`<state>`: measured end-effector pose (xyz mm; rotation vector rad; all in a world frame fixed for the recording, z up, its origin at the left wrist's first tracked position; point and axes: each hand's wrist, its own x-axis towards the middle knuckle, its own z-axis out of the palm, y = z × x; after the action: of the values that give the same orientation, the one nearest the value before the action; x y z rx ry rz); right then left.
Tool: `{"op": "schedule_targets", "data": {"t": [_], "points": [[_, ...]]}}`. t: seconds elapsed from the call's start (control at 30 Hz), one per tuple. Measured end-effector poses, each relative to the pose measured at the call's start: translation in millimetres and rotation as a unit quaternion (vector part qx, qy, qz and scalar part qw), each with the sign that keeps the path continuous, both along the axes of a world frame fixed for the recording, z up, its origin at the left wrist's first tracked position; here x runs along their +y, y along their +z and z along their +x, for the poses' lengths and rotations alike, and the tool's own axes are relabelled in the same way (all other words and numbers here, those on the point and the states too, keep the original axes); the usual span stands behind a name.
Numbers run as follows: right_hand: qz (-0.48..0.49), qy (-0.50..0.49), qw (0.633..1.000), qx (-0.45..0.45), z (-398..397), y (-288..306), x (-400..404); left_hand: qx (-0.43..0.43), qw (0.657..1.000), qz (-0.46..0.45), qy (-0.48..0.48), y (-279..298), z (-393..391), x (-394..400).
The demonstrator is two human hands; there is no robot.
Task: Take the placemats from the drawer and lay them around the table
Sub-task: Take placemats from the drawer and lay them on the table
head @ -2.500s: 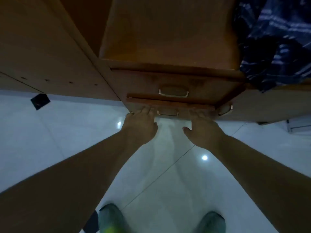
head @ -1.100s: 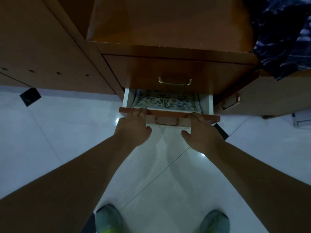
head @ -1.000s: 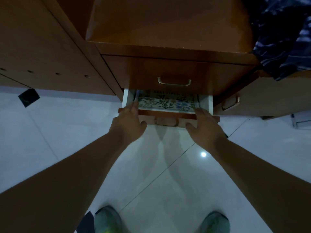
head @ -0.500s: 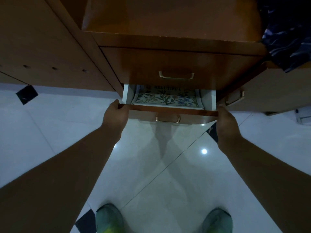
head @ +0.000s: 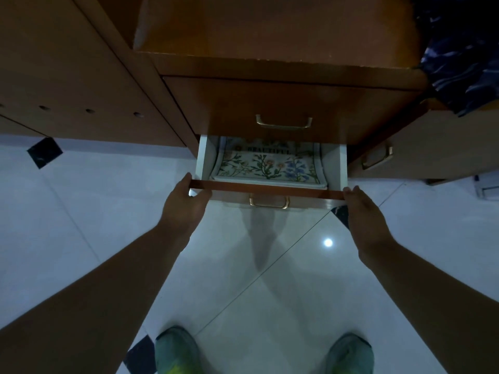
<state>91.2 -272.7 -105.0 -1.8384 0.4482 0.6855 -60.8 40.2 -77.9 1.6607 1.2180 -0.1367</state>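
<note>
With the left hand (head: 183, 203) curled round 1 end of the drawer front (head: 266, 190) and the right hand (head: 360, 209) laid nearly flat against the other, pull evenly so the flowered placemats (head: 266, 164), just beyond both hands, clear the upper drawer (head: 283, 109).

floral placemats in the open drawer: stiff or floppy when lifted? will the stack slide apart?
Probably flexible: the placemats curve up at their side edges against the drawer walls. Likely light, being thin flat sheets. The layered front edges suggest several stacked, so they may slip over each other unless pinched together.
</note>
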Motion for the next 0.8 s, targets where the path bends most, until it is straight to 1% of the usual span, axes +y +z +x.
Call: {"op": "schedule_targets", "data": {"t": [0.17,0.27,0.33,0.4,0.47,0.53,0.57,0.63,0.7,0.77,0.8], "points": [[-0.026,0.041,0.999,-0.025,-21,11,-3,0.015,0.999,0.009,0.027,5,-18,-18],[-0.045,0.077,0.993,-0.074,-33,24,0,0.0,0.999,-0.005,0.049,3,-28,-24],[-0.054,0.086,0.991,-0.084,-35,23,-3,0.002,0.999,-0.002,0.042,6,-30,-25],[-0.091,0.099,0.988,-0.077,-31,22,-3,0.018,0.999,0.009,0.027,10,-27,-23],[-0.141,0.136,0.976,-0.089,-24,21,0,0.025,0.997,0.073,-0.027,11,-23,-22],[-0.192,0.174,0.955,-0.142,-16,25,6,-0.004,0.982,0.153,-0.107,12,-15,-25],[-0.209,0.193,0.943,-0.174,-12,25,9,-0.015,0.974,0.181,-0.139,12,-10,-27],[-0.213,0.217,0.929,-0.211,-5,29,21,-0.003,0.959,0.224,-0.172,15,5,-31],[-0.202,0.228,0.933,-0.19,1,29,35,0.035,0.952,0.228,-0.203,17,23,-31],[-0.189,0.26,0.935,-0.149,5,25,47,0.095,0.952,0.181,-0.228,13,38,-31],[-0.204,0.29,0.925,-0.137,9,23,53,0.133,0.95,0.159,-0.234,9,44,-30]]}}
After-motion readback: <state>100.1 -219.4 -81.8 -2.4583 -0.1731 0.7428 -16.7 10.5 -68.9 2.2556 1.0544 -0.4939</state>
